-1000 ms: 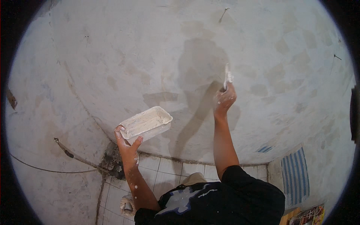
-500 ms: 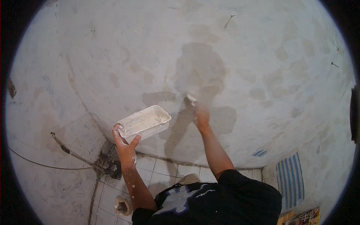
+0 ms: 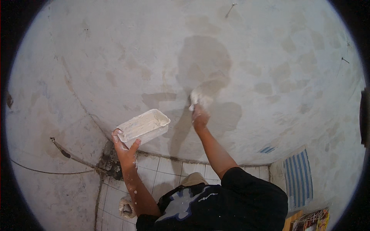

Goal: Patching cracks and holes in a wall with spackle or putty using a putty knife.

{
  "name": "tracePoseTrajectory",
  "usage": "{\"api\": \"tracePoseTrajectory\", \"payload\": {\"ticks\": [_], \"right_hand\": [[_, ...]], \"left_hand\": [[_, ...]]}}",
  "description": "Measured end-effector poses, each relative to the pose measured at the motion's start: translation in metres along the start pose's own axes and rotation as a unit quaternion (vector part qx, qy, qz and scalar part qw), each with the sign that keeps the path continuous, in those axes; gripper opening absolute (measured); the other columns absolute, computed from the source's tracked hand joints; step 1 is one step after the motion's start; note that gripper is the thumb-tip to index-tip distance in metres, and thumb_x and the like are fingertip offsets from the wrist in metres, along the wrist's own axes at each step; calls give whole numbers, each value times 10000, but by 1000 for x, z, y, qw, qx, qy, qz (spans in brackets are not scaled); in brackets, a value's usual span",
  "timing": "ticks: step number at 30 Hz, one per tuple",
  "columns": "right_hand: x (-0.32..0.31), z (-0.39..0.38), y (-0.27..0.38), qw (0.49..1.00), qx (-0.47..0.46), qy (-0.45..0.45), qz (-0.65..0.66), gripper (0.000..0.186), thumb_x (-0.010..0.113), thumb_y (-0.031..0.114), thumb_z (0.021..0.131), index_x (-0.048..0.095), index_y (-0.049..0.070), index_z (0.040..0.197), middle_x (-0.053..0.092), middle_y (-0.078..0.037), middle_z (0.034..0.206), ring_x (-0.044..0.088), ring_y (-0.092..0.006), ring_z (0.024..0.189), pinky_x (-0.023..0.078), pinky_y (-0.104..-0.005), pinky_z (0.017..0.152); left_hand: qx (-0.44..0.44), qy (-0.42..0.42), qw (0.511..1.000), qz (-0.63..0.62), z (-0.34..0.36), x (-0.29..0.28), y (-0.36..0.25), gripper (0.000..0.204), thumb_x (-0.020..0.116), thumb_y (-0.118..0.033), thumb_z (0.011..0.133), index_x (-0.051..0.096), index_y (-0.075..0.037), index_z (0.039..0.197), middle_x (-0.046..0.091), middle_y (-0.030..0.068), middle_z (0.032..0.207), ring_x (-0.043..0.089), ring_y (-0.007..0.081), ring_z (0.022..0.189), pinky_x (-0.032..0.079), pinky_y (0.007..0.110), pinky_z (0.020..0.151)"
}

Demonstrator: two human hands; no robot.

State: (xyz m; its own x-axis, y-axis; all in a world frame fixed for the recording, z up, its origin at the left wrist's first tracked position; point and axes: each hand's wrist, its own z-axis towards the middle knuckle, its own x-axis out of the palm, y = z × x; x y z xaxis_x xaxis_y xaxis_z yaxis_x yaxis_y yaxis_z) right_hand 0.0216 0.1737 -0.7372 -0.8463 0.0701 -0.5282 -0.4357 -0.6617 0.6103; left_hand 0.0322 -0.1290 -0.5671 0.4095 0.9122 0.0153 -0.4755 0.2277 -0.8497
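My left hand (image 3: 126, 151), thumb on the near side and fingers round the end, holds a white rectangular mud pan (image 3: 149, 133) tilted in front of the wall. Creamy plaster (image 3: 142, 124) coats its inside and rim. Closed round its handle, my right hand (image 3: 200, 117) holds a putty knife (image 3: 200, 98) whose broad end is covered in white plaster and slightly blurred. The knife is at the grey-white wall (image 3: 146, 54), beside my shadow; whether its blade touches the surface I cannot tell. White splashes dot my left hand and forearm.
Nails (image 3: 230, 10) stick out of the wall. A dark broken patch (image 3: 111, 161) with a cable (image 3: 54, 173) lies at the lower left corner. White floor tiles (image 3: 148, 161) show below, with a crumpled bag-like thing (image 3: 126, 208). A blue-striped panel (image 3: 298, 179) is at right.
The putty knife has turned from a narrow edge to a broad, plaster-covered side, and my right hand has shifted slightly left. The mud pan stays in my left hand, a little further left in view.
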Motion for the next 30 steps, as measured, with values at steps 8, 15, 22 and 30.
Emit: {"api": "tracePoseTrajectory", "payload": {"ticks": [8, 15, 22, 30], "right_hand": [[-80, 34, 5, 967, -152, -172, 112, 267, 579, 3, 734, 646, 38, 991, 664, -179, 901, 640, -358, 776, 514, -431, 677], [-152, 123, 46, 964, -134, -208, 98, 273, 569, -18, 722, 620, 11, 989, 649, -214, 944, 630, -388, 802, 501, -455, 705], [-70, 66, 28, 944, -268, -191, 33, 236, 518, 24, 779, 606, 6, 997, 645, -180, 853, 635, -362, 774, 510, -452, 723], [-160, 92, 18, 948, -130, -202, 210, 290, 588, 74, 817, 580, -39, 1084, 626, -234, 991, 615, -398, 896, 495, -434, 763]], "left_hand": [[0, 3, 1000, -22, -3, 2, 2, 704, 708, -29, 685, 368, -134, 1292, 433, 81, 1235, 415, 238, 1190, 300, 364, 1041], [-13, 4, 999, -32, -8, 9, -7, 706, 703, -26, 681, 361, -137, 1289, 419, 84, 1241, 399, 239, 1197, 295, 369, 1040], [-16, 1, 999, -41, -5, 8, -3, 702, 716, -42, 685, 364, -135, 1285, 415, 83, 1239, 398, 239, 1189, 297, 359, 1034], [44, -29, 999, -11, -11, 6, 1, 722, 743, -88, 695, 360, -133, 1306, 426, 87, 1230, 407, 245, 1186, 302, 359, 1035]]}}
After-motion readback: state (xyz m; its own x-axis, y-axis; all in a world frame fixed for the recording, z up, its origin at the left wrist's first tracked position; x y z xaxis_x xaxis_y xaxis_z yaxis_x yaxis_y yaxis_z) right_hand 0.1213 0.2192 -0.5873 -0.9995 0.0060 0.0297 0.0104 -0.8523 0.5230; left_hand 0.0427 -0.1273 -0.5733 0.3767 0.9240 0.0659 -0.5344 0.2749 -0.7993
